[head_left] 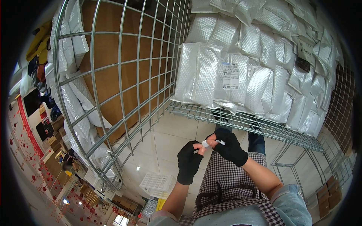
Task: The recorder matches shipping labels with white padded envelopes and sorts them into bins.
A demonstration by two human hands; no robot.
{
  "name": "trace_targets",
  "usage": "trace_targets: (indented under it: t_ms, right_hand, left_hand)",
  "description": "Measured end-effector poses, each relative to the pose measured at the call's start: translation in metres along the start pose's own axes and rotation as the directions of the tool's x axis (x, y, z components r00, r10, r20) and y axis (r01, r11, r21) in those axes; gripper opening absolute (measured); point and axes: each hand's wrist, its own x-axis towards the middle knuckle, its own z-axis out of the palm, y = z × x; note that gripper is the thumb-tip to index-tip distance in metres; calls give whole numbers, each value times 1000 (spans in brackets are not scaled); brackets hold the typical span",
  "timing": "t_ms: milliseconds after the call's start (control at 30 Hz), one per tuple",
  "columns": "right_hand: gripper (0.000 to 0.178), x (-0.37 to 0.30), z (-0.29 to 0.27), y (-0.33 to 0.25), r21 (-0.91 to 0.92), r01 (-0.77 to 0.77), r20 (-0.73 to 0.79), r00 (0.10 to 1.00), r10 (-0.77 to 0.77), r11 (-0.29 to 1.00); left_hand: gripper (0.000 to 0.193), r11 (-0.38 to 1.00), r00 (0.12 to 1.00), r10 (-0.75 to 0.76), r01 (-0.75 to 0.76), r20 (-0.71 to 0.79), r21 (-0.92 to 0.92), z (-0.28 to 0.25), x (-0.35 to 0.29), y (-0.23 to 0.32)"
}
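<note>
My left hand [190,161], in a black fingerless glove, is pinched at one end of a small white slip [206,143]. My right hand [230,148], gloved the same way, grips the slip from the other side, and a white end shows past its fingers. Whether the slip is paper or a sticker I cannot tell. Both hands are held in front of my checked apron [222,169], below the front edge of a wire cage shelf [211,113]. Stacked on that shelf are silver bubble mailers [205,75], one of them bearing a white printed label [230,76].
A wire mesh panel [120,71] rises at the left, with brown cardboard [109,49] and more silver mailers [71,101] behind it. A white plastic basket [156,184] stands on the tiled floor [166,139] at lower left. Brown boxes [328,194] sit at lower right.
</note>
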Motion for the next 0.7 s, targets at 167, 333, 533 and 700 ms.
trace_targets:
  t_ms: [167, 333, 533, 700]
  right_hand:
    - [8, 17, -26, 16, 148, -98, -122, 986, 117, 984]
    - [11, 35, -62, 23, -122, -136, -262, 960, 100, 983]
    - [6, 76, -55, 8, -506, 5, -483, 827, -289, 862]
    - [19, 140, -36, 69, -747, 247, -183, 816, -548, 617]
  left_hand:
    - [4, 991, 1000, 1, 0, -7, 131, -28, -1, -36]
    - [6, 789, 982, -90, 171, -164, 590, -94, -27, -136]
    - [11, 608, 914, -377, 368, -152, 703, -138, -93, -202]
    - [15, 653, 872, -476, 435, -111, 620, -113, -88, -201]
